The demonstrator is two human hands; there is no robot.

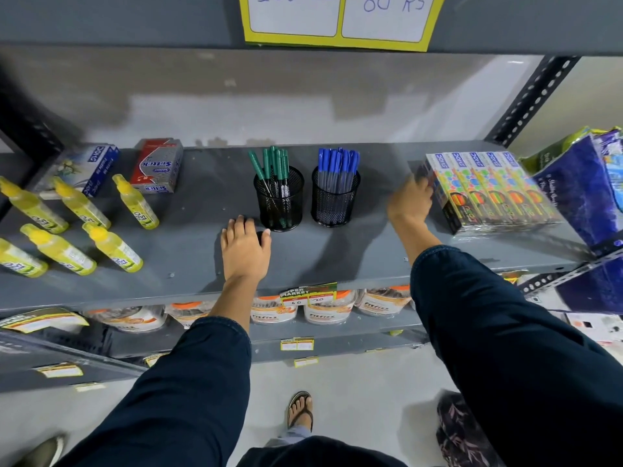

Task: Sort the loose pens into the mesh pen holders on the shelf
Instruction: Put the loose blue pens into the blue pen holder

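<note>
Sign [338, 18]: "80 Rs"; jars [325, 310]: "Fitfizz"; tag [307, 295]: "40", "20".

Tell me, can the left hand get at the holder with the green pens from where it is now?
Probably yes. The left hand rests palm down on the grey shelf, just in front of and to the left of the mesh holder of green pens. Nothing lies between them, and the blue-pen holder stands clear to the right.
</note>
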